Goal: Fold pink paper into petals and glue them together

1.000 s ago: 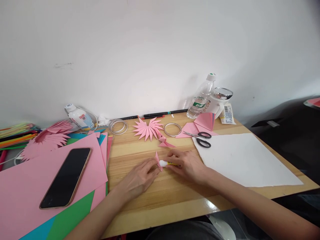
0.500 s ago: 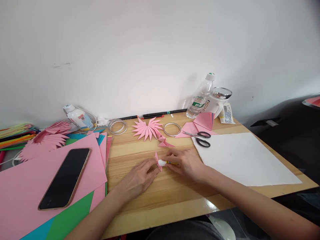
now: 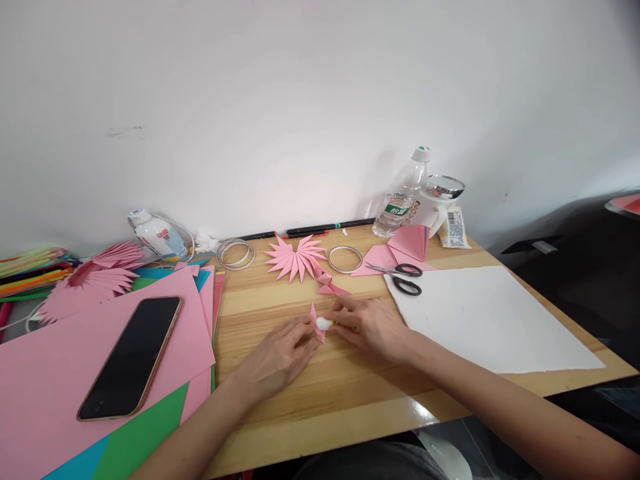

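My left hand [image 3: 281, 355] pinches a small folded pink paper piece [image 3: 313, 313] against the wooden table. In my right hand [image 3: 376, 329] is a glue stick, its white end [image 3: 324, 324] over the folded paper and a bit of yellow barrel showing by the fingers. Most of the barrel is hidden by the hand. Just beyond the hands lies another folded pink paper piece [image 3: 331, 287]. Behind it is a fan of joined pink points [image 3: 294, 259].
Black-handled scissors [image 3: 406, 285] lie beside a white sheet [image 3: 490, 320] on the right. A water bottle [image 3: 397, 200] and white mug [image 3: 435, 207] stand by the wall. Tape rings [image 3: 345, 248] sit at the back. Left, a phone [image 3: 133, 357] rests on pink paper [image 3: 45, 367].
The white end of the glue stick has shifted slightly over the folded paper, and less of the yellow barrel shows. My left hand has stayed in place.
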Tool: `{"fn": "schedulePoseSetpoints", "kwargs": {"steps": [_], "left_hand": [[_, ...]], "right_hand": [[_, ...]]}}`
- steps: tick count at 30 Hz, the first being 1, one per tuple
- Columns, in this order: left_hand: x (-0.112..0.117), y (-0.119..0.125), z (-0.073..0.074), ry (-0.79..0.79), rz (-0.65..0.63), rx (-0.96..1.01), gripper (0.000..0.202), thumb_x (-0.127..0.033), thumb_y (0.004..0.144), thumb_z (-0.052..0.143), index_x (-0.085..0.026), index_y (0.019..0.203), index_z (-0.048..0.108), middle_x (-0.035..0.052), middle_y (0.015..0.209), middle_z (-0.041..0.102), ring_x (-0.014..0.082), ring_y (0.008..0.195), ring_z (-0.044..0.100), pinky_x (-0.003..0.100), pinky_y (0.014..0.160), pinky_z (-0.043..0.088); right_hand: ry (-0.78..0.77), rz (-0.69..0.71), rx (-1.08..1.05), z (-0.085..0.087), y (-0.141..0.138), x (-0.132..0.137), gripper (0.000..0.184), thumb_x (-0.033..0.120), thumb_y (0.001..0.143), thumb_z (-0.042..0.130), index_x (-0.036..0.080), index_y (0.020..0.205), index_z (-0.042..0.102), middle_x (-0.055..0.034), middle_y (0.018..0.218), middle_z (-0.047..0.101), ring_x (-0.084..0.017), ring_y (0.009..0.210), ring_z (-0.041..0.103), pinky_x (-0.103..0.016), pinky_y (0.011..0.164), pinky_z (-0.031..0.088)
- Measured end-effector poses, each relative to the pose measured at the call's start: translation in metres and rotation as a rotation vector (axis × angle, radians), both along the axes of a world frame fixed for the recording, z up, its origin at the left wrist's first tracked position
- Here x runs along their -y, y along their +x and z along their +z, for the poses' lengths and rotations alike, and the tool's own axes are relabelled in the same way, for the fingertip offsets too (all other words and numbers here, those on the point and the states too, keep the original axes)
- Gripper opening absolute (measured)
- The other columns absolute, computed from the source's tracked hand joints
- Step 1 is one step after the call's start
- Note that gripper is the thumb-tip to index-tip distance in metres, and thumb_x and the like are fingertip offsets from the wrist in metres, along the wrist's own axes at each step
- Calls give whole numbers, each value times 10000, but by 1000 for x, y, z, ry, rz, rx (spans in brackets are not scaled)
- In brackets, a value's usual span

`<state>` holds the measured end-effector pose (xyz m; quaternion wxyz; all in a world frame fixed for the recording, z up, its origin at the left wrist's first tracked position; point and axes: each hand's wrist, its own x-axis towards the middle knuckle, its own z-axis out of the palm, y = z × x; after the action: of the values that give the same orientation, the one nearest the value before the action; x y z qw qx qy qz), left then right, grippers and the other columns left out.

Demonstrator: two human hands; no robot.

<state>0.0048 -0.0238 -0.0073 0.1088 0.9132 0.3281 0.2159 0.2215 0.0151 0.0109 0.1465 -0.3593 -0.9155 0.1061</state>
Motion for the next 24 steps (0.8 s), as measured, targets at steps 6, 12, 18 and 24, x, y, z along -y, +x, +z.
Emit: {"fn": "schedulePoseSetpoints", "kwargs": {"steps": [6,12,18,24], "left_hand": [[-1,0,-3,85,-2,-38,208,-164,895,417,-158,1046,561,77,1049,623,191,1114,520,354,949,460],[-1,-1,-3,131,-22,-55,210,-160,890,426,-144,1031,580,90,1042,632,204,1122,521,366,957,459],[-1,-3,-4,134,-39,-58,213,-156,891,424,-148,1016,596,85,1027,634,202,1120,523,361,953,463],[-1,-2,-4,122,-37,-44,224,-157,897,410,-155,1023,595,84,1026,633,200,1121,522,363,954,463]], "right_hand": [[-16,14,13,-1,1,5,205,251,850,500,244,959,674,-30,869,635,-94,567,538,-231,505,271],[-7,-2,30,-3,-1,8,195,248,846,502,247,938,673,-19,879,628,-89,560,520,-237,496,236],[-25,-11,4,-2,-1,9,189,237,842,516,246,940,677,-25,853,625,-92,573,534,-235,506,256],[-11,-32,6,-3,-2,10,190,240,852,501,239,918,679,-23,856,623,-86,550,524,-231,501,261]]}}
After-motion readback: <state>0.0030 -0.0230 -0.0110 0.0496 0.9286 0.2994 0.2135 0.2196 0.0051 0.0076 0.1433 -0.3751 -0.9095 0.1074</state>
